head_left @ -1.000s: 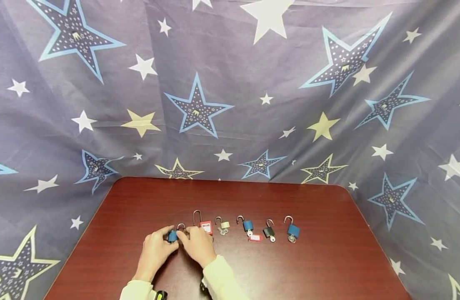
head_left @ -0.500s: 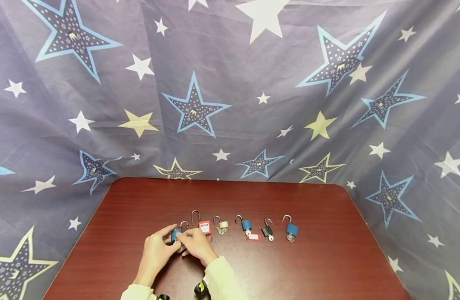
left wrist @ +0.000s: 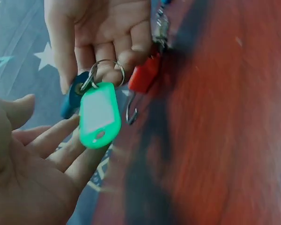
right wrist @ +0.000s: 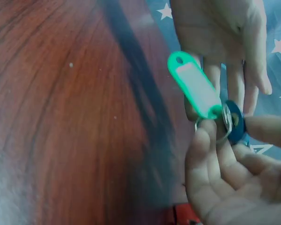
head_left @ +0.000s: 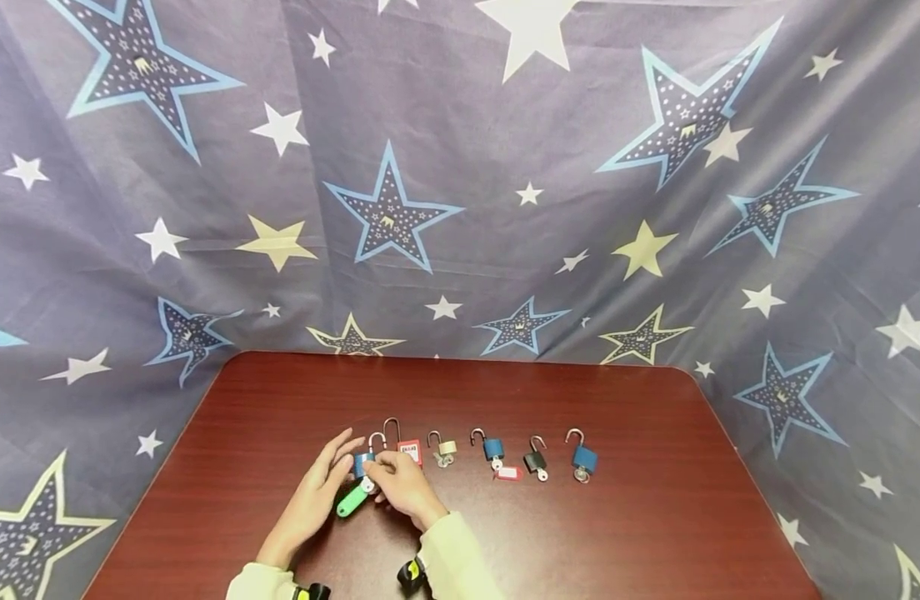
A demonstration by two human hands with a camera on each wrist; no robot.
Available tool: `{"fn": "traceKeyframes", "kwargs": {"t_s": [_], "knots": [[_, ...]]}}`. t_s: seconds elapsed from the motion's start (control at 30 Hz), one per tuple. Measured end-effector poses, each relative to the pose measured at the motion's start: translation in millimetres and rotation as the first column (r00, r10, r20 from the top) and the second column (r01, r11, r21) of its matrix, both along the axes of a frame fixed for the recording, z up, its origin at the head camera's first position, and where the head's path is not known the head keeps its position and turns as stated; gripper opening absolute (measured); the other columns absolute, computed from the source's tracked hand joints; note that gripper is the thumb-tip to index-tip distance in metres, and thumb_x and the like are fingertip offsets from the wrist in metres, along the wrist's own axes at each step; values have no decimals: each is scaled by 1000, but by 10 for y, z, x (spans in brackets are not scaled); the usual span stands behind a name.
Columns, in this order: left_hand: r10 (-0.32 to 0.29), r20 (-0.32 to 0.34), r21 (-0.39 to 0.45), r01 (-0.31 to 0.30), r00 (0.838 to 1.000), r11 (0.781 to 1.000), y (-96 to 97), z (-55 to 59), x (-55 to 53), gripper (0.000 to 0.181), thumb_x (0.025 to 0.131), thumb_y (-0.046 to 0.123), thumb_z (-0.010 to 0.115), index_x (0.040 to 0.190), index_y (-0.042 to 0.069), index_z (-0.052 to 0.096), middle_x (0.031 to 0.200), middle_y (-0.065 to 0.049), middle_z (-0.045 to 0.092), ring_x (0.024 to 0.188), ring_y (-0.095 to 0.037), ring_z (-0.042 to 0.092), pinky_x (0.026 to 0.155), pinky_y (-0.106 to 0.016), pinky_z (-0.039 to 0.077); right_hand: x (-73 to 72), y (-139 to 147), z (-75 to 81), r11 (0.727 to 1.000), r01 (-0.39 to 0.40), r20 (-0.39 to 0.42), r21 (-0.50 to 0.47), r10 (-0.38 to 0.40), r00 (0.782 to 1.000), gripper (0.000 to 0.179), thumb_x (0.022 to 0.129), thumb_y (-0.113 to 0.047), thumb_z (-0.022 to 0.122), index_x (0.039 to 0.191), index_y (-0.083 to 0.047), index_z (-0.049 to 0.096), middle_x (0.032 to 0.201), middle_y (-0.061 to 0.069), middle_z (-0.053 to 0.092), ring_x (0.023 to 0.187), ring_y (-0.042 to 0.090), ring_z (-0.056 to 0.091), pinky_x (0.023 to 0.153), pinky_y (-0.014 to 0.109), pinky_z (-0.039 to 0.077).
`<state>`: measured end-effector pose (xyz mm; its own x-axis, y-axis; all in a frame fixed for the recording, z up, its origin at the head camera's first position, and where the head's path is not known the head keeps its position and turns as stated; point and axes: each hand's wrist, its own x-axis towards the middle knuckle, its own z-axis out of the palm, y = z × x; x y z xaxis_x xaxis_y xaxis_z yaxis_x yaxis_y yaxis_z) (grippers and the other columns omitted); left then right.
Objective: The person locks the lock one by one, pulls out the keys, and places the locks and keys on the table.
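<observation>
Across the upper part of the head view, a starry cloth (head_left: pixel 475 125) is hanging, and below it the dark red table (head_left: pixel 640 533) is filling the lower middle. Low and left of centre, my left hand (head_left: pixel 319 492) is lying with fingers nearly straight, gripping nothing, though whether they are touching anything I cannot tell. My right hand (head_left: pixel 412 486) is pinching the leftmost blue padlock (head_left: pixel 363 464) with bent thumb and fingers. That padlock is sitting between my hands, its shackle standing raised. I am judging the step in hand to be steadying it by its body; the next move, I am thinking, is calling for a firm pinch. Against my right hand the red padlock (head_left: pixel 410 451) is showing partly covered, crowding that side. Further right, a second blue padlock (head_left: pixel 493 450), a black padlock (head_left: pixel 535 462) and a third blue padlock (head_left: pixel 584 458) are lying beyond a smaller pale yellow padlock (head_left: pixel 448 447). Below the pinched padlock a green tag (head_left: pixel 352 500) is hanging by a thin metal ring (left wrist: pixel 123 73); in the left wrist view it is overlapping my left fingers and, I am guessing, could get in the way.
</observation>
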<state>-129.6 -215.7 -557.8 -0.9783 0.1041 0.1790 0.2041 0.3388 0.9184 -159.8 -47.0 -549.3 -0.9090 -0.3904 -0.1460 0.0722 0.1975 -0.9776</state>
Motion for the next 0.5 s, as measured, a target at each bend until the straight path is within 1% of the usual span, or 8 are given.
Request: {"fn": "traceKeyframes", "kwargs": {"t_s": [0.07,0.17,0.23,0.3,0.4,0.47,0.5], "knots": [[-18,11,58,17,1000,998,-1,3,-41,43,110,19,35,151,9,34,144,-19,52,122,-14,58,96,-17,46,16,11,32,999,-45,-8,-7,45,999,25,98,-24,60,87,-2,63,66,-4,57,54,12,54,44,26,44],[-37,2,128,36,999,991,15,5,-99,42,110,18,33,151,13,36,144,-20,52,122,-9,57,97,-12,40,46,16,73,994,-108,-19,-13,108,994,24,99,-26,59,88,-5,63,67,-3,57,55,13,55,45,32,49],[-60,-17,162,62,998,985,34,-9,-134,42,110,17,33,151,13,38,143,-23,51,123,-13,58,98,-13,41,64,18,94,992,-128,-28,-21,127,991,24,99,-25,59,89,-4,63,67,-3,57,55,13,55,46,34,50],[-71,-22,182,74,997,981,56,-25,-163,41,110,19,34,149,11,43,141,-25,52,121,-14,59,98,-16,43,76,22,107,991,-135,-38,-19,135,990,24,99,-25,59,90,-3,63,67,-4,57,55,11,55,48,32,50],[-51,-9,190,52,999,980,78,-56,-182,37,109,22,37,136,6,57,135,-21,59,121,-11,59,99,-16,42,88,35,118,990,-139,-34,-26,138,990,26,100,-24,57,90,-1,63,68,-5,56,57,9,54,50,27,47],[-25,12,189,22,1000,982,82,-70,-185,35,108,25,40,126,6,64,130,-16,64,119,-5,58,99,-14,40,91,45,121,989,-144,-23,-33,143,989,27,101,-24,56,90,0,63,69,-6,56,58,8,53,51,25,44],[-20,19,192,16,1000,981,83,-75,-185,35,108,25,41,123,6,66,127,-15,66,117,-3,59,99,-13,40,91,51,121,988,-146,-17,-41,146,989,27,101,-24,56,91,1,63,70,-6,56,59,8,53,52,24,43]]}}
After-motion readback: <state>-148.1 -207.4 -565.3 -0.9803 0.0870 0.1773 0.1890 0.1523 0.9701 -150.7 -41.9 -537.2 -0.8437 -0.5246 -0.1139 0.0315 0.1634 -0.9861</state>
